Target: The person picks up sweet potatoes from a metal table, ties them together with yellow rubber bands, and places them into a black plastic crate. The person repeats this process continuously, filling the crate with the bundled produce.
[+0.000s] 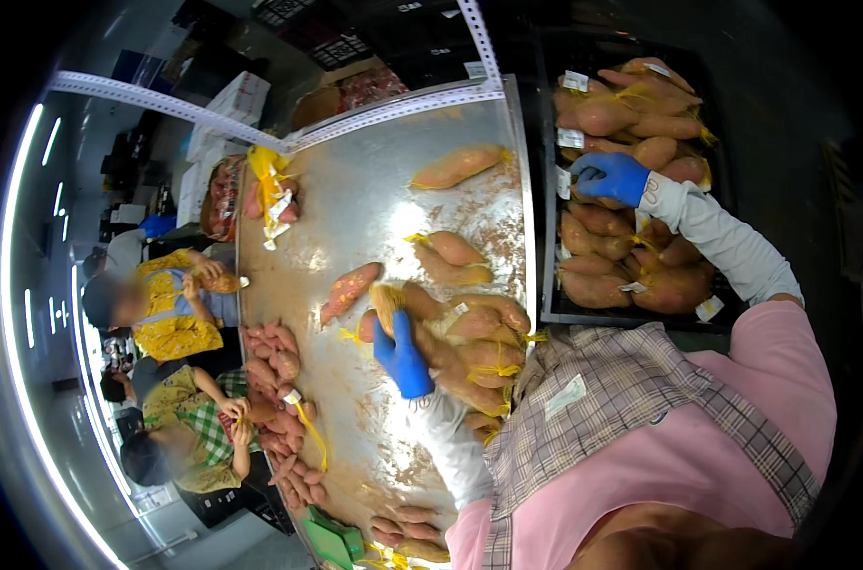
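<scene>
My left hand (405, 356), in a blue glove, grips a yellow-netted sweet potato (387, 305) over the metal table (360, 214). Several netted bags of sweet potatoes (485, 349) lie beside that hand, along the table edge nearest me. My right hand (611, 178), also blue-gloved, is over the black plastic crate (547, 285) with its fingers curled against netted sweet potatoes. Whether it holds one of them is hidden. White tags hang from the bags in the crate. A loose red sweet potato (351, 291) lies just past my left hand.
Netted sweet potatoes (461, 165) lie farther along the table. A pile of sweet potatoes (278, 377) lines the far side, where two people handle produce. Yellow nets with tags (269, 189), a green plastic container (331, 536) and a perforated metal frame (395, 110) stand around the table.
</scene>
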Demonstrator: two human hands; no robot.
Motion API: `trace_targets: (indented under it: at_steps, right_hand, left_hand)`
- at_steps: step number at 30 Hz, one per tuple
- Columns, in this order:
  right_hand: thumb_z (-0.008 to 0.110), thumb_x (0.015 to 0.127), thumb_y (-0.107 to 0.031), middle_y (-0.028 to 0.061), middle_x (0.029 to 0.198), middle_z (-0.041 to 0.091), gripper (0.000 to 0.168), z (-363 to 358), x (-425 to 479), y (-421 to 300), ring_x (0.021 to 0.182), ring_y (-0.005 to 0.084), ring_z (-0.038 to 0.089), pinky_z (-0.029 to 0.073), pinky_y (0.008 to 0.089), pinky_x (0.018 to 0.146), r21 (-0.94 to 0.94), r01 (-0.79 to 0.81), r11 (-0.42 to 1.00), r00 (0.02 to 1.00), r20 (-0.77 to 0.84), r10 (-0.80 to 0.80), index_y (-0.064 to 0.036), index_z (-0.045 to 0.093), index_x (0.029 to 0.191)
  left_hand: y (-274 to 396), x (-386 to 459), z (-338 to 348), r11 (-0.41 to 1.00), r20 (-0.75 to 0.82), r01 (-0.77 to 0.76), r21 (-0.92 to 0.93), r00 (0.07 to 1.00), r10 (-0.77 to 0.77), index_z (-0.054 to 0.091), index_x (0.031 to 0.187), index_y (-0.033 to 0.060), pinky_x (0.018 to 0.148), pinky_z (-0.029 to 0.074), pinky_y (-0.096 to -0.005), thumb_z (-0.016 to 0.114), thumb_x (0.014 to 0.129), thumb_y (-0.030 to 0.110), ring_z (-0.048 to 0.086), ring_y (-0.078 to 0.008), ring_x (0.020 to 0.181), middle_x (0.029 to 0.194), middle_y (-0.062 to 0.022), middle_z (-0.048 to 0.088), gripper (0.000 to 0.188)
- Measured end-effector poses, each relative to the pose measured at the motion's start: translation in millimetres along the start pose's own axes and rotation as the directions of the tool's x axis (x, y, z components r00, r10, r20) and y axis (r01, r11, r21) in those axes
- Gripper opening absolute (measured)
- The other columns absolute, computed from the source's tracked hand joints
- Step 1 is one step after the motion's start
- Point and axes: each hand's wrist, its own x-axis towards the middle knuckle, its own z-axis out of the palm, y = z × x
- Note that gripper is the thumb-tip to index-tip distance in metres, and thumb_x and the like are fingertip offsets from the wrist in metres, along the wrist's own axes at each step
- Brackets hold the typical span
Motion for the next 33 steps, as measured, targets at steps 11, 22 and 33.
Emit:
trace_targets:
  at_steps: [11,22,33]
  right_hand:
    - [0.076,0.064,-0.03,0.0176,0.128,0.048,0.075,17.9,-6.8,58.1,0.115,0.0347,0.051,0.046,0.0439,0.091,-0.702,-0.094,0.706,0.99,-0.139,-0.006,-0.006,0.046,0.129]
    - [0.078,0.064,-0.035,0.0172,0.139,0.041,0.086,-85.0,71.5,72.2,0.127,0.0342,0.042,0.037,0.0424,0.102,-0.808,-0.193,0.557,0.94,-0.315,-0.131,-0.007,0.041,0.136]
    - [0.074,0.072,-0.031,0.0181,0.111,0.062,0.053,-98.7,66.9,83.1,0.101,0.0326,0.062,0.049,0.041,0.084,-0.362,0.07,0.93,0.814,-0.518,-0.263,-0.005,0.058,0.115]
  left_hand:
    - [-92.6,-55.9,-3.5,0.844,0.098,-0.019,0.537,0.994,-0.04,0.06,0.113,-0.002,0.082,0.049,-0.0391,0.07,0.08,0.021,0.064,-0.0331,0.092,0.101,-0.0228,0.065,0.041]
    - [-177.8,-42.6,-38.0,0.948,0.105,0.168,0.269,0.974,-0.202,0.048,0.129,-0.008,0.104,0.037,-0.0351,0.064,0.088,0.022,0.05,-0.0276,0.119,0.13,-0.0207,0.052,0.053]
    - [-199.3,-30.7,-42.5,0.937,0.084,0.107,0.333,0.986,-0.143,0.05,0.127,-0.008,0.099,0.041,-0.0364,0.064,0.087,0.02,0.054,-0.0315,0.115,0.126,-0.0252,0.054,0.051]
